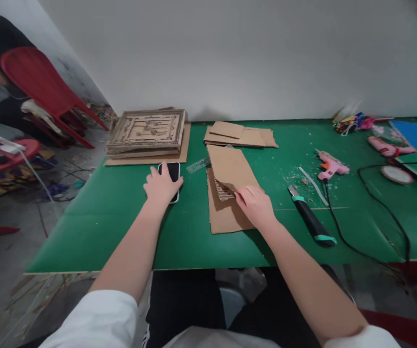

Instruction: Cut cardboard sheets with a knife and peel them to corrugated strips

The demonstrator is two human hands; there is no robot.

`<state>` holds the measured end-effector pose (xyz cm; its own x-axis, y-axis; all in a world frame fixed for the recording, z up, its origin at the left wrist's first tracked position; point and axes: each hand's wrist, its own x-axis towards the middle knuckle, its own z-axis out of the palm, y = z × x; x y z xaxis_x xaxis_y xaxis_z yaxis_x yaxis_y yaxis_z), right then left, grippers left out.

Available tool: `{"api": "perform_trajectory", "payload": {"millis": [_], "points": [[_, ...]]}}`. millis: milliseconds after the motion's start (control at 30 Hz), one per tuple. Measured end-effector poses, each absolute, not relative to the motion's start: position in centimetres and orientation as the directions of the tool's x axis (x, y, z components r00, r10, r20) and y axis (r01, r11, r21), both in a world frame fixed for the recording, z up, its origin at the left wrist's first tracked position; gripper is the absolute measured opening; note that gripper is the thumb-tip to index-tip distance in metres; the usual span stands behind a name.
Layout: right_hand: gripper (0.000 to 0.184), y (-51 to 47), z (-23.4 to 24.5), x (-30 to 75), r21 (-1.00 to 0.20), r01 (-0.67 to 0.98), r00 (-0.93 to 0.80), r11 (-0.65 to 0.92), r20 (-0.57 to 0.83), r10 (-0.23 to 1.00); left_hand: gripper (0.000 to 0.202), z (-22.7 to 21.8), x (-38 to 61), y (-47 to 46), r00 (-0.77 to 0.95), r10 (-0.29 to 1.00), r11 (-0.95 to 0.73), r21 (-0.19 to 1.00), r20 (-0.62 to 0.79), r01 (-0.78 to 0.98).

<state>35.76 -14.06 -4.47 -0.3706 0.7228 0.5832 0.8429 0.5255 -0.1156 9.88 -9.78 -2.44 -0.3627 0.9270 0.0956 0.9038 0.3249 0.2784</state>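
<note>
The left hand (161, 186) lies flat, fingers loosely spread, on a phone (174, 170), covering its near end. The phone sits left of centre on the green table (121, 227), with bare green running from it to the near and left edges. The right hand (255, 205) is narrowed, its fingertips pinching a ribbed strip (223, 191) where it shows under the near edge of a card (230, 166). Both lie on a larger sheet (226, 220) at mid-table. A ruler (198, 165) lies between phone and card. A knife (312, 220) lies just right of the hand, with open green between them. A glue gun (332, 166) lies beyond it, and its cord (339, 232) trails to the near edge. A maze (146, 130) stands at the far left by the wall.
</note>
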Motion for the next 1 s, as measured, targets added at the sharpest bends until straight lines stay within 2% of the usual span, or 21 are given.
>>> {"api": "perform_trajectory", "payload": {"millis": [67,133,300,467,633,767,1000], "points": [[0.022,-14.1,-4.5,35.7,-0.114,0.843,-0.371,0.526,0.585,0.721,0.080,-3.0,9.3,-9.0,-0.374,0.924,0.355,0.188,0.080,0.916],[0.022,-14.1,-4.5,35.7,-0.107,0.844,-0.373,0.525,0.586,0.719,0.082,-3.4,9.6,-8.4,-0.364,0.926,0.346,0.165,0.099,0.924],[0.021,-14.1,-4.7,35.8,-0.092,0.845,-0.384,0.527,0.580,0.718,0.086,-3.1,10.2,-8.2,-0.329,0.938,0.305,0.186,0.114,0.934],[0.020,-14.1,-4.9,35.9,-0.105,0.844,-0.377,0.526,0.581,0.721,0.096,-2.4,9.2,-12.0,-0.300,0.950,0.280,0.195,0.081,0.940],[0.020,-14.1,-4.8,35.9,-0.095,0.846,-0.384,0.525,0.573,0.724,0.081,-3.1,9.0,-17.4,-0.248,0.956,0.218,0.182,0.159,0.959],[0.021,-14.1,-4.8,35.9,-0.092,0.846,-0.391,0.525,0.561,0.729,0.064,-4.4,9.1,-19.5,-0.186,0.949,0.159,0.124,0.254,0.979],[0.021,-14.2,-4.9,36.0,-0.097,0.841,-0.399,0.533,0.554,0.731,0.059,-5.4,9.2,-20.5,-0.148,0.945,0.139,0.051,0.290,0.989]]}}
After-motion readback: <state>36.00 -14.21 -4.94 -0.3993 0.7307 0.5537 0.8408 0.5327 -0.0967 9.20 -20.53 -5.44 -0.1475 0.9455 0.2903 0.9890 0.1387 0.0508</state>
